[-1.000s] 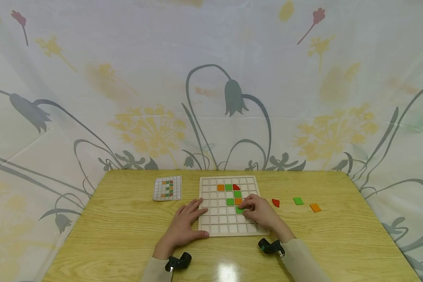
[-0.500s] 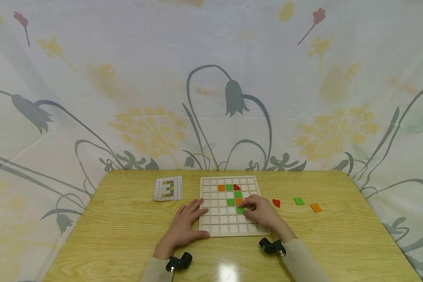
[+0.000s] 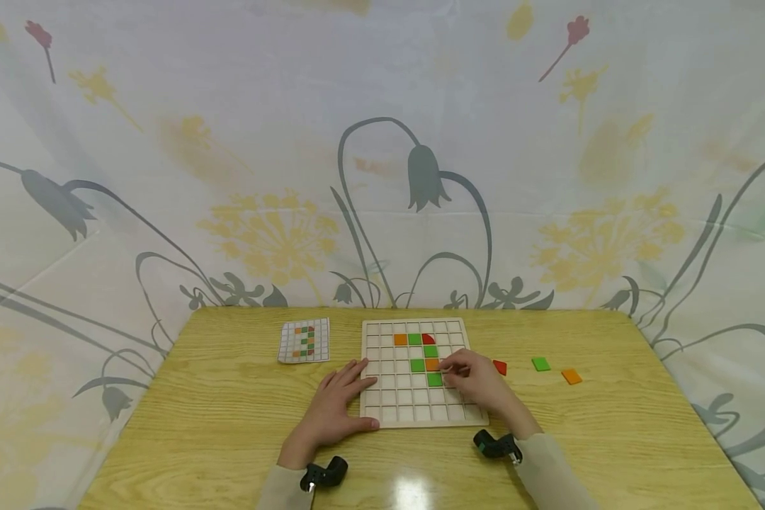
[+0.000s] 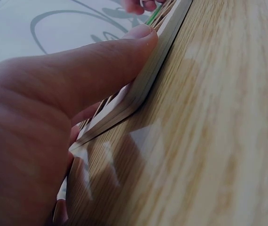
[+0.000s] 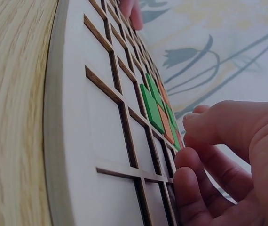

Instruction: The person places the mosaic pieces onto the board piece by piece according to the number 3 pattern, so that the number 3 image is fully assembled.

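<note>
- Lying flat on the left, the paper card (image 3: 321, 338) could slide, I think, if the hand next to it bumped it.
- On my screen, the left hand (image 3: 339, 405) has its fingers spread wide, resting on the left edge of the grid board (image 3: 433, 423). If it pushed unevenly, the board might turn.
- I count seven flat pieces (image 3: 417, 365) on the board, mostly right of its middle. The lowest green tile (image 3: 433, 380) worries me most: fingertips are just beside it, and a brush could pop it out.
- The right hand (image 3: 478, 386) has bent fingers, with a narrow gap to the thumb. I see nothing in them.
- Past the board, the red piece (image 3: 500, 367) is partly hidden by that hand, so I can't tell if they touch. A low swing could sweep it away.
- Farther right lie the green square (image 3: 540, 363), then the orange square (image 3: 571, 376).
- The table (image 3: 217, 411) is yellow wood with a shiny spot, so things may slip.
- Behind it, I see a pale cloth (image 3: 268, 127) with gray and yellow flowers.
</note>
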`<state>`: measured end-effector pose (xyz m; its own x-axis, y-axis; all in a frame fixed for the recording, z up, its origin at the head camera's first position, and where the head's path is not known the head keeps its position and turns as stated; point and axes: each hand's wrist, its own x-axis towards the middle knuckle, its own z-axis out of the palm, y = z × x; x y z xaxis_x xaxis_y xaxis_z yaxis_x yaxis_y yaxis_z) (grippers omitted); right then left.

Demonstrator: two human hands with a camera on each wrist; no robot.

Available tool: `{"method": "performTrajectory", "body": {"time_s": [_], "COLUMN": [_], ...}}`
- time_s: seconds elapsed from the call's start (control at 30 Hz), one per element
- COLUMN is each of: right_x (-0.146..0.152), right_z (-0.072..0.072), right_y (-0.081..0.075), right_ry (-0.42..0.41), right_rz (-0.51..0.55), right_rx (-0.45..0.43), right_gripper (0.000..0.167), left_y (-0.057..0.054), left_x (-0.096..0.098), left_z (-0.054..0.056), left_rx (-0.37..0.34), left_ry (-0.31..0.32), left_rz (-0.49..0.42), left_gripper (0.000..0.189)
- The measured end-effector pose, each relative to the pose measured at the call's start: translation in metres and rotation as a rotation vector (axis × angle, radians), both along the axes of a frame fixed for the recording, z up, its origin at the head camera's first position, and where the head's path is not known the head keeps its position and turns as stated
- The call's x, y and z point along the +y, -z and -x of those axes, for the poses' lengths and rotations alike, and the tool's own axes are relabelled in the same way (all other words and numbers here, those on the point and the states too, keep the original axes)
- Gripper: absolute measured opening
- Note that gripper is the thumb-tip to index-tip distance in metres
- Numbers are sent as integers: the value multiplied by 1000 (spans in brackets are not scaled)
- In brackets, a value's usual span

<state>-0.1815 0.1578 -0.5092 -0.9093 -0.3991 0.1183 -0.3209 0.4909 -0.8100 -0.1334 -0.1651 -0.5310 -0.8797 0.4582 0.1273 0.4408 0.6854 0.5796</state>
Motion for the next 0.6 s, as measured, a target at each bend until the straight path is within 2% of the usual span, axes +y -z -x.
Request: {"method": "performTrajectory", "body": {"time_s": [0.6], "right_x": [24], "right_z": [1], "right_y": [-3], "right_ry": [93], "right_rz": [-20], "right_rx": [-14], "right_gripper": [13], "left_y": [1], "left_x": [0], "left_z": [0], "left_rx": [2], "left_ry": [3], "left_rz": [-8], "left_gripper": [74]}}
